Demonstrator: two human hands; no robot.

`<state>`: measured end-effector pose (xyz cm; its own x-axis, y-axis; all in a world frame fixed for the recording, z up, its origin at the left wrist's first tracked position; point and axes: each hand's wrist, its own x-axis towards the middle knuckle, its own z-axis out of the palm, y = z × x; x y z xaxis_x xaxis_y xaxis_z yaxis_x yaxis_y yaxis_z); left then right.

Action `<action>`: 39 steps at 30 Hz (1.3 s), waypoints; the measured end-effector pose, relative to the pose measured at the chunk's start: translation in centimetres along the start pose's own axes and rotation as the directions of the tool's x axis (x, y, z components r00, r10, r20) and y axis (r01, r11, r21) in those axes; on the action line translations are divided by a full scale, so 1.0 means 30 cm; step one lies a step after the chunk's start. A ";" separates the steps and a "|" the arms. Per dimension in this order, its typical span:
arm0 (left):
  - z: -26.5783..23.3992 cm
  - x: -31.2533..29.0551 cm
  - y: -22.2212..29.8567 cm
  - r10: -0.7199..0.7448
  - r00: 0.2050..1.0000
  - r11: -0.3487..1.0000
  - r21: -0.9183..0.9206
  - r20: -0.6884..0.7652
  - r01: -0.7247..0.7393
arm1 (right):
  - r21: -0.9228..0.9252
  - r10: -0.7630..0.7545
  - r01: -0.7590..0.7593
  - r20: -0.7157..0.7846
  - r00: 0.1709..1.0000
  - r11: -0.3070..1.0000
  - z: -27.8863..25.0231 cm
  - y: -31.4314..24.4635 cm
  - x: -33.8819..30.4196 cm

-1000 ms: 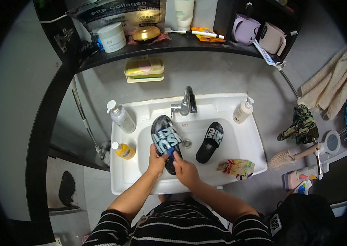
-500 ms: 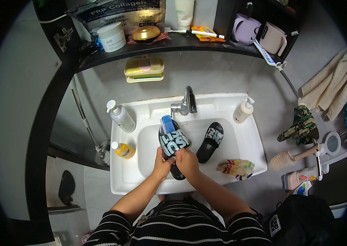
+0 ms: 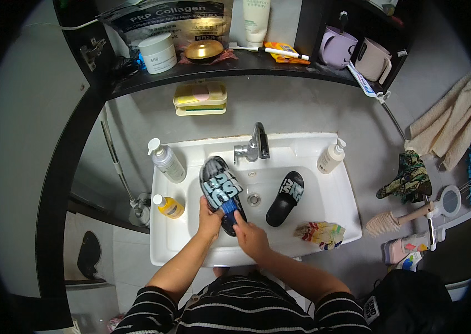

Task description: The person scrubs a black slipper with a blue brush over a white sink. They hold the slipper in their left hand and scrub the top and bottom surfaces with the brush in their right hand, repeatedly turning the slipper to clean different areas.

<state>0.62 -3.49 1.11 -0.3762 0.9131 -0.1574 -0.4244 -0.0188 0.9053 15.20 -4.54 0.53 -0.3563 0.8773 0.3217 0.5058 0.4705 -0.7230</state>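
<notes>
My left hand [image 3: 209, 224] is closed on the side of a black slide sandal [image 3: 211, 167] with pale blue lettering on its strap, held tilted over the left part of the sink. In my right hand [image 3: 252, 240] is a small blue brush [image 3: 228, 210], gripped at its near end. The brush lies against the sandal's footbed at the strap's near edge; its bristles are hidden. The matching sandal [image 3: 283, 205] rests in the basin to the right, strap up, and is not touched by either hand.
The white sink [image 3: 163, 245] has a chrome faucet [image 3: 258, 143] at the back. Pump bottles [image 3: 169, 161] [image 3: 331, 156] and a yellow bottle [image 3: 170, 207] stand on its rim. A crumpled colourful wrapper [image 3: 320, 234] lies at the right front. Overhead runs a loaded black shelf [image 3: 269, 71].
The blue brush has come back from beyond the strap's far side to its near side. The held sandal has shifted left, and my right hand has moved lower.
</notes>
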 end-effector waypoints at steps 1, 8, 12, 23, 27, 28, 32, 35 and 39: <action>0.005 -0.001 0.021 0.033 0.999 0.999 -0.011 -0.015 -0.033 | 0.002 -0.020 0.020 0.038 0.999 1.000 0.002 -0.006 -0.020; 0.013 -0.041 -0.034 0.002 1.000 0.997 0.080 0.031 -0.004 | 0.022 0.067 -0.065 -0.123 0.990 0.998 0.037 0.042 0.130; -0.022 -0.006 -0.012 0.077 0.997 0.996 0.035 -0.014 -0.076 | 0.098 0.041 -0.036 -0.045 0.998 0.995 0.045 0.005 -0.008; -0.074 0.040 0.101 -0.076 0.997 0.974 -0.214 -0.002 0.074 | 0.022 -0.031 0.028 0.113 0.993 0.999 -0.025 0.003 -0.031; -0.060 0.006 0.035 -0.089 0.996 0.979 -0.184 0.024 0.092 | -0.115 -0.017 0.021 0.039 0.999 0.993 -0.021 -0.024 0.094; -0.026 -0.024 0.039 -0.118 0.991 0.977 -0.171 0.062 0.127 | -0.157 0.029 -0.024 0.029 0.999 0.987 -0.016 -0.023 0.142; -0.031 -0.001 0.032 -0.220 0.975 0.939 -0.262 0.036 0.222 | -0.107 0.041 -0.037 0.039 0.998 0.994 -0.013 -0.004 0.127; -0.126 0.068 0.058 -0.167 0.980 0.886 -0.419 0.108 0.198 | -0.056 0.003 0.008 0.190 0.982 0.998 -0.073 -0.049 0.005; -0.176 0.060 0.032 -0.240 0.895 0.666 -0.607 0.377 0.434 | 0.010 -0.011 0.009 0.207 0.978 1.000 -0.102 -0.106 -0.002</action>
<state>-4.79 -4.03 -0.39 0.0758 0.9750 -0.2091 -0.9457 0.1368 0.2948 16.02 -5.79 4.68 -0.5163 0.8337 0.1959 0.4945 0.4770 -0.7266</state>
